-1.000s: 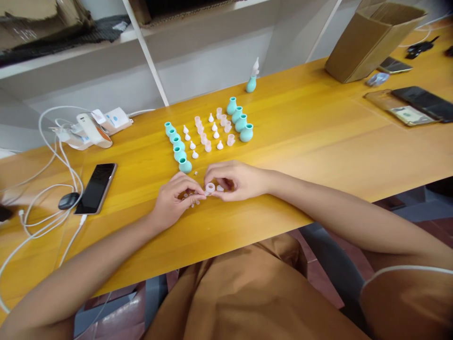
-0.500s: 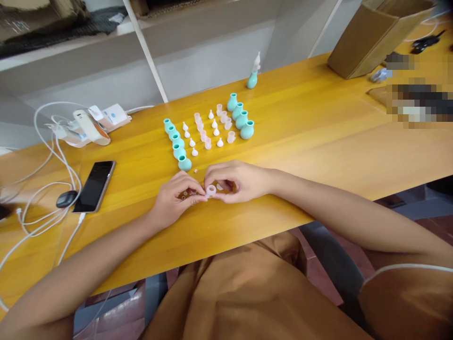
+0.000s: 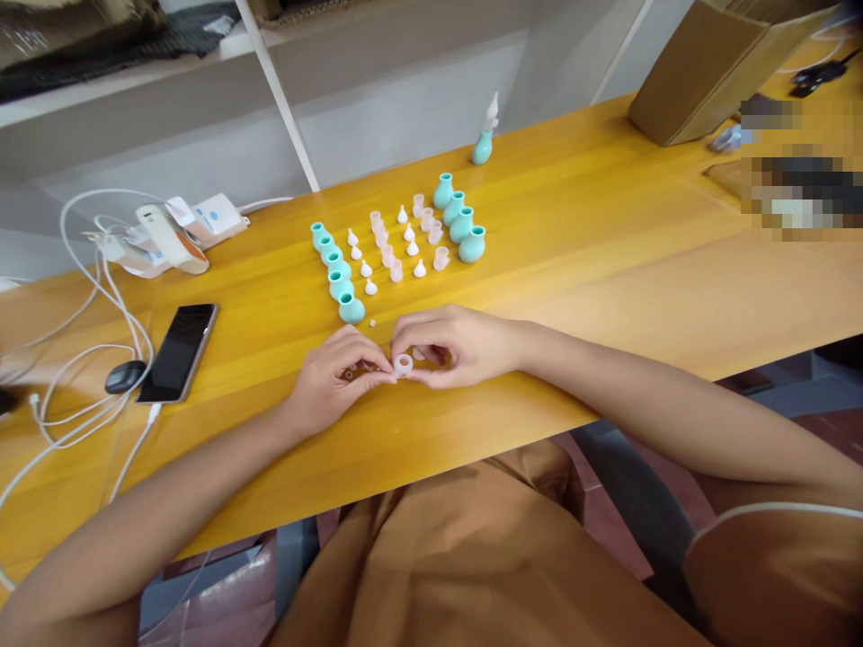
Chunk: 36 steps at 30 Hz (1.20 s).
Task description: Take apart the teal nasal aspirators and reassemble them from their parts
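Note:
Low over the near part of the table, both hands meet at a translucent cup-like piece [image 3: 404, 364] whose round opening faces me. My left hand [image 3: 337, 373] pinches at its left side, thumb against forefinger; whether a smaller part sits between those fingertips I cannot make out. From the right, my right hand [image 3: 455, 346] grips the piece between thumb and fingers. Partly hidden behind the left fingers lie several tiny clear rings [image 3: 349, 375]. A white piece [image 3: 419, 354] shows inside the curl of my right hand. Just beyond the hands lies a tiny white bit [image 3: 373, 323].
Teal bulbs [image 3: 351, 308], white nozzle tips [image 3: 370, 287] and translucent cups [image 3: 395, 270] stand in rows beyond my hands. An assembled nasal aspirator [image 3: 483, 144] stands farther back. Left are a phone [image 3: 179, 353], cables and a power strip [image 3: 172, 238]; a cardboard box [image 3: 701, 76] is back right.
The cup-like piece has turned slightly, and its opening faces me a little more. Both hands keep nearly the same place and grip; the view has shifted slightly.

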Motion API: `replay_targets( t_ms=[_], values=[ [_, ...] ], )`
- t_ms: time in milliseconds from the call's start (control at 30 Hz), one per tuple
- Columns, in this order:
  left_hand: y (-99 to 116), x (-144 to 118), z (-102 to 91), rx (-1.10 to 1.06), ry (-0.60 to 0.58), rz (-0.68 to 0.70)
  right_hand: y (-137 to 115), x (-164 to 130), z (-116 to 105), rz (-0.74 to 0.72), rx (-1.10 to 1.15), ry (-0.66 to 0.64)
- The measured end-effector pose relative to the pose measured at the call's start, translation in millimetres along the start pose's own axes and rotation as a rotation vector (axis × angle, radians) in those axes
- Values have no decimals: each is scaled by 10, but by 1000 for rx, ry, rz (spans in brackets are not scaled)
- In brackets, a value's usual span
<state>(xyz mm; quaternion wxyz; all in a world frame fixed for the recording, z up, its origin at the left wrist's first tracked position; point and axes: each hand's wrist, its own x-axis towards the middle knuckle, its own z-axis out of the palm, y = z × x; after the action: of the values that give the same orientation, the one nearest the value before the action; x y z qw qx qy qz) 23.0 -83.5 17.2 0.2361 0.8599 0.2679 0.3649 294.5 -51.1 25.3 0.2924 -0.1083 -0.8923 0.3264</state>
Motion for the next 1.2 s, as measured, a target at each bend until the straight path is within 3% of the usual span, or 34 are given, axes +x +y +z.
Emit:
replay_targets(
  t_ms=[733,1200],
  values=[
    [32,14,-11,-6,16,41,20,-13,11,20,66,-6],
    [26,17,-18,-43,-20,-35,28,-19,15,26,62,-29]
  ],
)
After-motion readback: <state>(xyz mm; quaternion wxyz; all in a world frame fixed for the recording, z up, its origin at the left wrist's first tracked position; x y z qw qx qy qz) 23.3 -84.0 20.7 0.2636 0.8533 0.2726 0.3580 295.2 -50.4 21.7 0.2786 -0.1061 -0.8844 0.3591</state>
